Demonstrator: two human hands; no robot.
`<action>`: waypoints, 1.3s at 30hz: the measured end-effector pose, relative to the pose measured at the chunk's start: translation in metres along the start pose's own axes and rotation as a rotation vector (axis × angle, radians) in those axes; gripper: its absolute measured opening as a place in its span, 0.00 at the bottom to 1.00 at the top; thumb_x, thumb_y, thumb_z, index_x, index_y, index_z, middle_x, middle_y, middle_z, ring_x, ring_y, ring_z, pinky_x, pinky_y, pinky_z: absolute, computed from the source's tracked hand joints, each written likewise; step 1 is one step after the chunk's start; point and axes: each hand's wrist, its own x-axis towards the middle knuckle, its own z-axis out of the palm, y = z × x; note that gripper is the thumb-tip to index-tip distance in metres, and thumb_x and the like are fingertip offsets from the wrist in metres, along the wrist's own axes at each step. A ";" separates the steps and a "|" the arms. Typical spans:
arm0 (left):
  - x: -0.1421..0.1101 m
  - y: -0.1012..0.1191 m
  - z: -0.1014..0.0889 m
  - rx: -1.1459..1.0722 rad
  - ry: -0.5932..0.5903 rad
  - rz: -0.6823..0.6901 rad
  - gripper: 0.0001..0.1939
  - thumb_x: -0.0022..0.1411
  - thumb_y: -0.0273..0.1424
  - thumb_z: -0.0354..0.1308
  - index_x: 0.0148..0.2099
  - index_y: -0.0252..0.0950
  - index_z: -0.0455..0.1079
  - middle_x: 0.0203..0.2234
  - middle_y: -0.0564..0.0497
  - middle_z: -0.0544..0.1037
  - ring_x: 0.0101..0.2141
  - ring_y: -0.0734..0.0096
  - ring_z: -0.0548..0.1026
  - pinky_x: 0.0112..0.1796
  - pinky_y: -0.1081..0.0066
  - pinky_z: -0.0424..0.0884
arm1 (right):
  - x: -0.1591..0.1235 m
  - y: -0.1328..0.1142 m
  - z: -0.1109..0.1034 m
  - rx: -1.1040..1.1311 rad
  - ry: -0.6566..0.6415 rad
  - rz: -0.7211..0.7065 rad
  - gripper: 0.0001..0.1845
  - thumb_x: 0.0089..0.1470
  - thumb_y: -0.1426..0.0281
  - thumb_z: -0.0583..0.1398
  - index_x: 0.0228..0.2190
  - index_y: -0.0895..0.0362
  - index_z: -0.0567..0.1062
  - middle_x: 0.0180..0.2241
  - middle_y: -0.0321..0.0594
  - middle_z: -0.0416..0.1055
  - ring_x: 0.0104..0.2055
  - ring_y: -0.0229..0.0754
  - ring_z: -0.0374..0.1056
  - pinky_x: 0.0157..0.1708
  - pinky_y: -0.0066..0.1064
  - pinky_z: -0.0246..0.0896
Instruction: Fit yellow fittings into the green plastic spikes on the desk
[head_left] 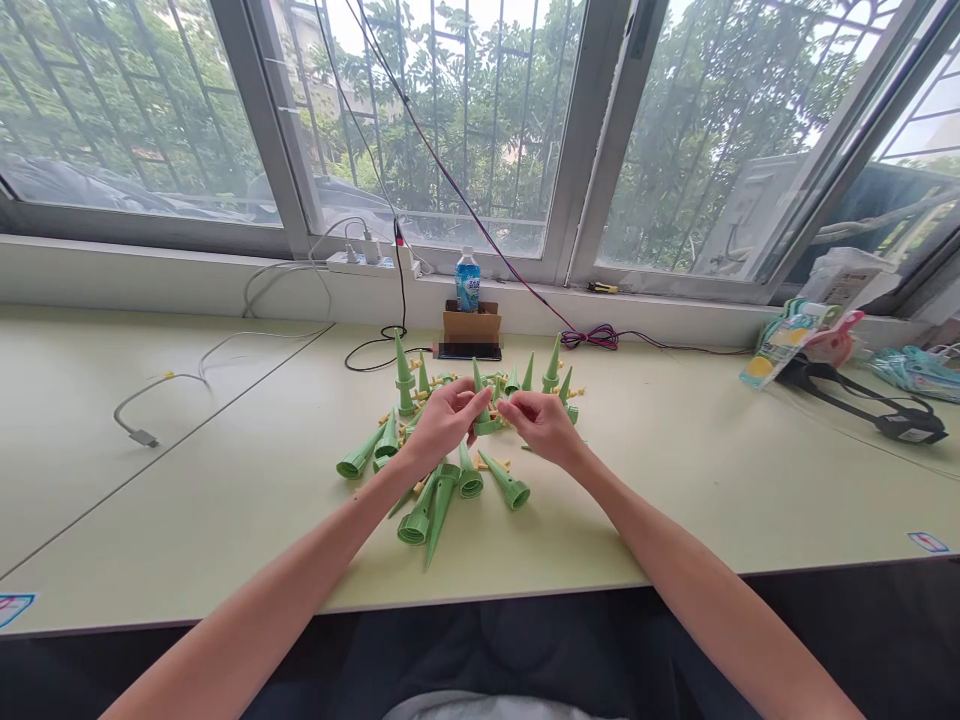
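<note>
Near the middle of the table, my left hand point(442, 422) is closed around a green plastic watering spike point(488, 427), its tip pointing up and its wide threaded collar down. Just right of it, my right hand point(546, 424) is pinched close to the spike; whatever lies between those fingertips is too small to make out. Several more green spikes surround both hands. A loose spike point(507, 484) lies in front, and another spike point(404, 375) stands upright behind my left hand. Small yellow plastic pieces point(493, 464) are scattered among them.
Behind the pile are a phone point(469, 352), a cardboard box point(472, 324) and a blue-labelled bottle point(467, 280). A white cable point(202, 378) crosses the table at left. A coiled red-and-blue cable point(600, 337) runs along the wall. A black strap point(862, 398) and packets lie at right.
</note>
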 end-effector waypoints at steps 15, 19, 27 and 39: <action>0.000 -0.003 0.002 0.101 0.032 0.070 0.22 0.62 0.45 0.58 0.28 0.38 0.53 0.18 0.60 0.57 0.17 0.81 0.60 0.15 0.78 0.61 | -0.001 0.003 0.002 -0.027 -0.020 -0.001 0.27 0.61 0.54 0.53 0.17 0.56 0.57 0.16 0.30 0.50 0.20 0.32 0.46 0.22 0.27 0.42; 0.000 -0.003 0.002 0.131 0.037 0.081 0.21 0.62 0.44 0.58 0.28 0.38 0.52 0.18 0.60 0.55 0.17 0.81 0.58 0.15 0.79 0.57 | -0.001 0.003 0.003 -0.010 -0.030 0.013 0.27 0.61 0.53 0.52 0.17 0.56 0.54 0.15 0.30 0.49 0.20 0.32 0.46 0.21 0.27 0.41; -0.002 -0.001 0.003 0.200 0.036 0.123 0.20 0.63 0.42 0.58 0.28 0.37 0.53 0.18 0.59 0.55 0.17 0.82 0.56 0.16 0.79 0.56 | -0.001 0.002 0.004 -0.040 -0.066 0.040 0.30 0.62 0.50 0.48 0.17 0.56 0.54 0.14 0.31 0.50 0.19 0.32 0.48 0.22 0.28 0.43; 0.001 0.001 0.004 0.016 0.083 0.016 0.20 0.60 0.46 0.59 0.29 0.37 0.58 0.18 0.59 0.57 0.16 0.82 0.56 0.14 0.79 0.56 | 0.000 0.004 0.004 0.053 -0.068 0.030 0.27 0.62 0.49 0.49 0.21 0.55 0.57 0.18 0.31 0.53 0.20 0.32 0.50 0.22 0.27 0.44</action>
